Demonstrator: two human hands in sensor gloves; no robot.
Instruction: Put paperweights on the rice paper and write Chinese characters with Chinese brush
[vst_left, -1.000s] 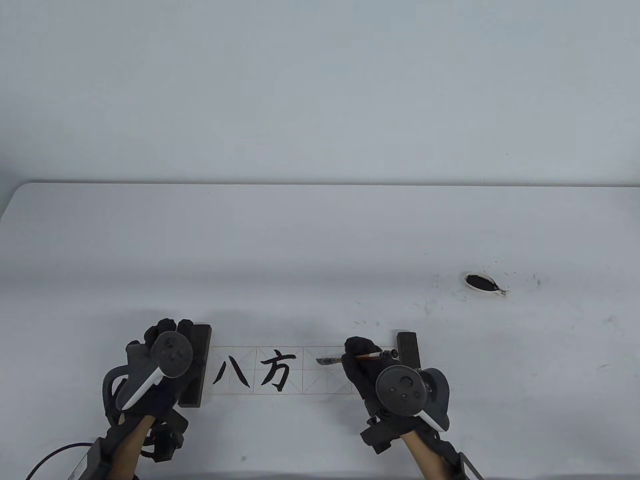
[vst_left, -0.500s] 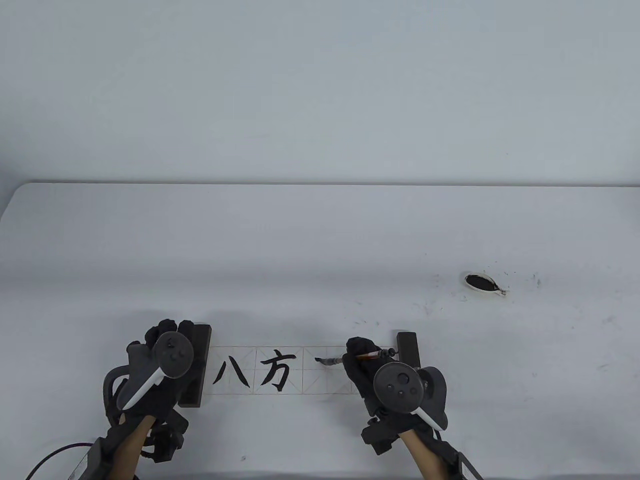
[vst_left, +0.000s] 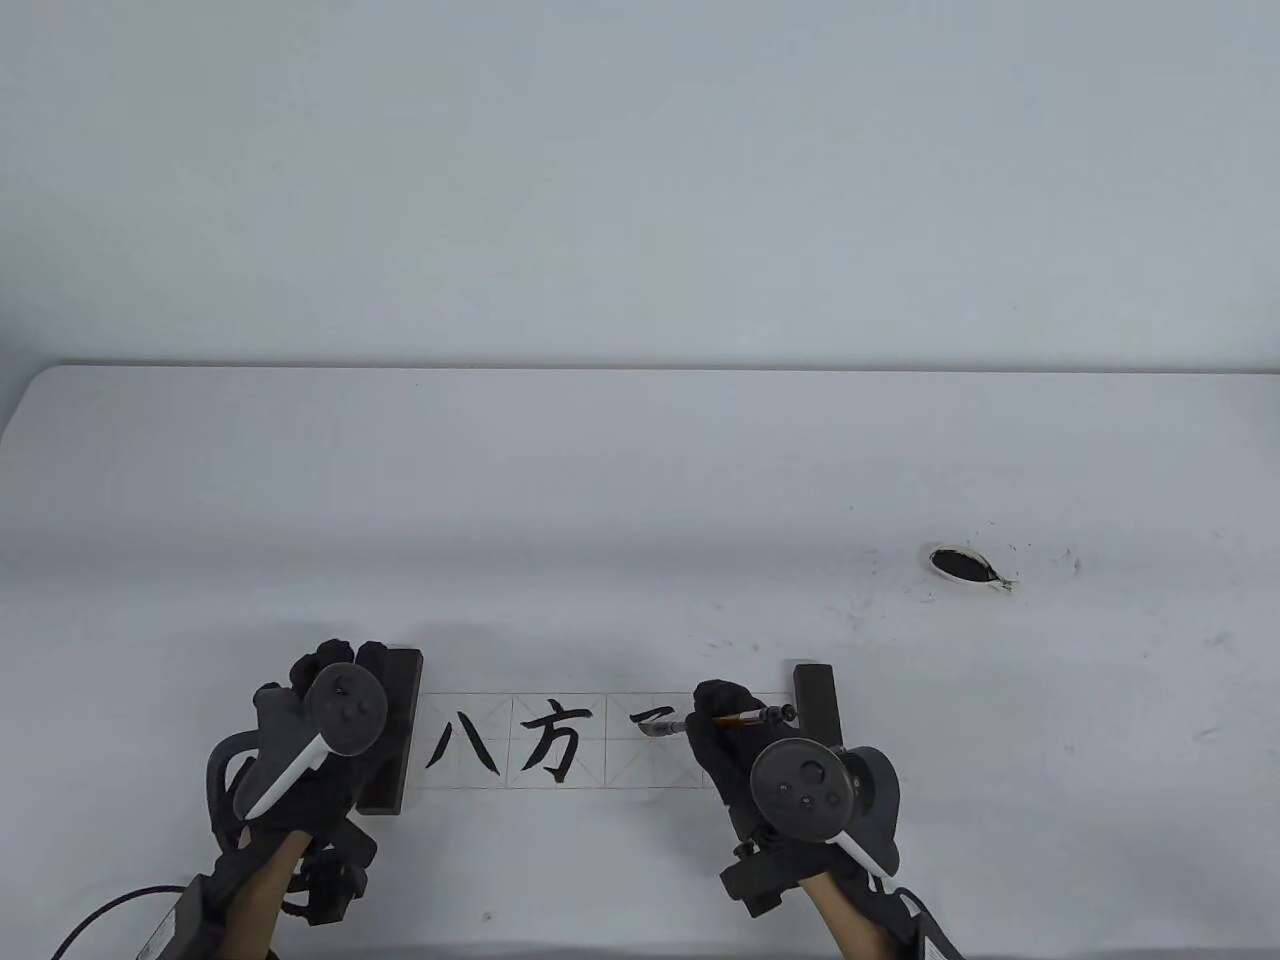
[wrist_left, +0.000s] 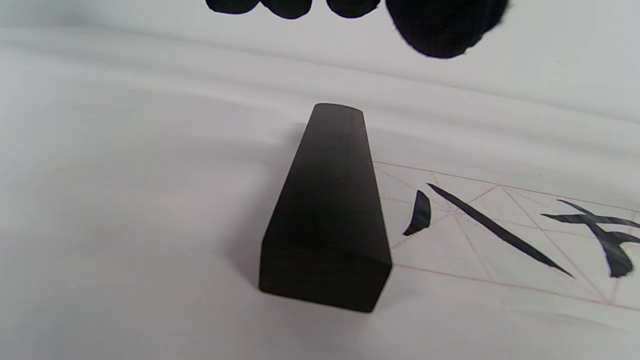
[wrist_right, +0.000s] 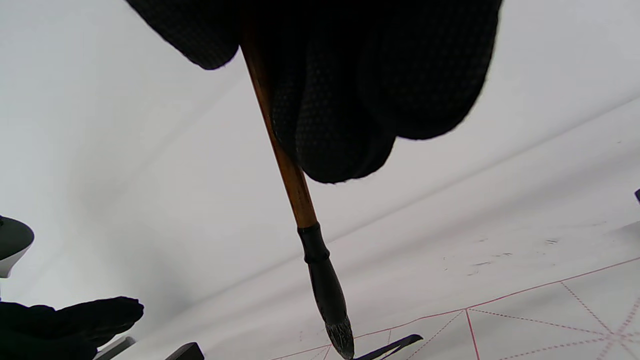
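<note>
Brush (vst_left: 722, 717) is gripped in the curled fingers of the right hand (vst_left: 735, 745), low and right of centre in the table view; its long axis runs nearly left to right across the frame, the inked tip pointing left and touching the rice paper (vst_left: 600, 740) at the right end of a fresh horizontal stroke (vst_left: 652, 714) in the third grid cell. In the right wrist view the brown shaft is seen slanting down to the black ferrule and tip, which meet the paper at the lower edge.

The paper strip is laid left to right, with two finished characters in its first two cells. A dark paperweight (vst_left: 398, 728) is set across its left end, long axis running top to bottom of the frame; the left hand (vst_left: 315, 735) lies beside and partly over it, and whether that grip is open or closed cannot be told. A second paperweight (vst_left: 816, 705) is stood across the right end, behind the right hand. An ink dish (vst_left: 962, 566) sits on the worktop (vst_left: 600, 480) at the right, well apart.
</note>
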